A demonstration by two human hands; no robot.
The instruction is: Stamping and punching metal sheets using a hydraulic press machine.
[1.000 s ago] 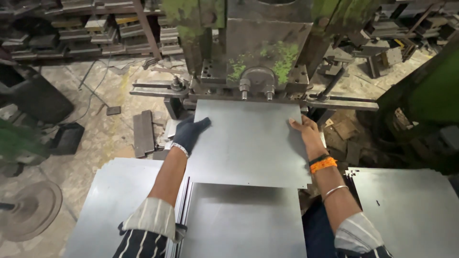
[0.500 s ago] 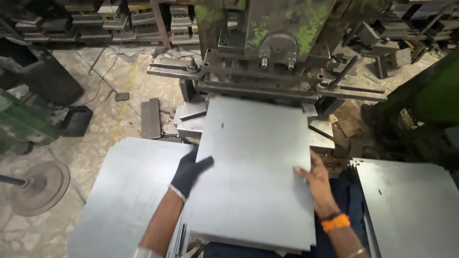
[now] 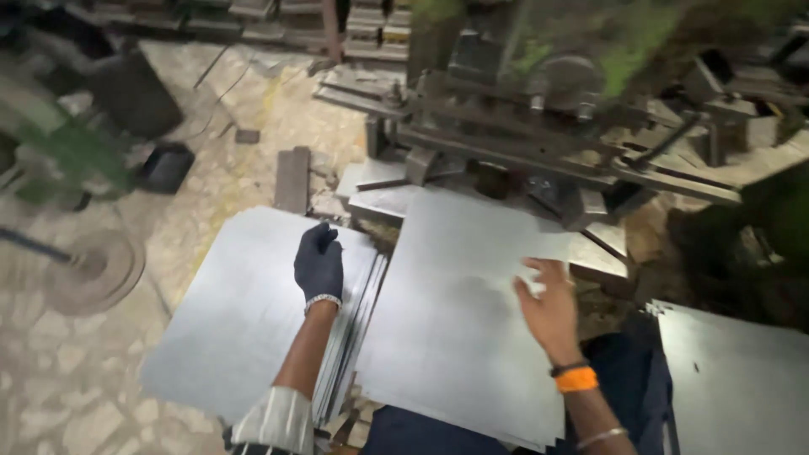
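A green-stained press machine (image 3: 539, 101) stands ahead on the stone floor (image 3: 76, 379). A dark block (image 3: 293, 179) lies beside it; another sheet stack (image 3: 742, 379) sits right.

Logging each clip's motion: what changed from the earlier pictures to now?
The metal sheet came back out of the press toward the person. The gloved left hand let go of it and now rests on the stack of sheets at the left. The bare right hand slid down and lies flat on the sheet. The press and the right-hand sheets stayed put.
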